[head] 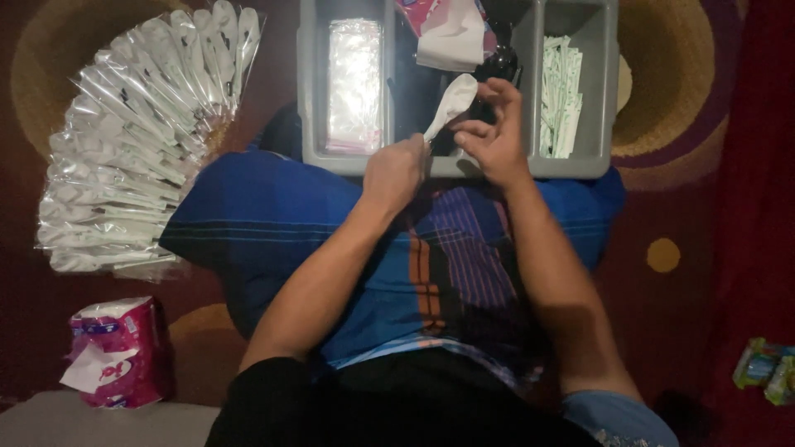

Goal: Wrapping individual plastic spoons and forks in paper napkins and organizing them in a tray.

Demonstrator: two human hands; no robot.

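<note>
While the left hand closes around the handle of the white spoon, the right hand pinches its bowl at upper centre, over the grey tray.

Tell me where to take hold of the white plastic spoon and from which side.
Grip the white plastic spoon by its narrow handle end, low and left, where the left hand already pinches it. It slants up-right, its broad bowl over the grey divided tray beside the right hand; coming from below left probably keeps the bowl untouched.
</note>
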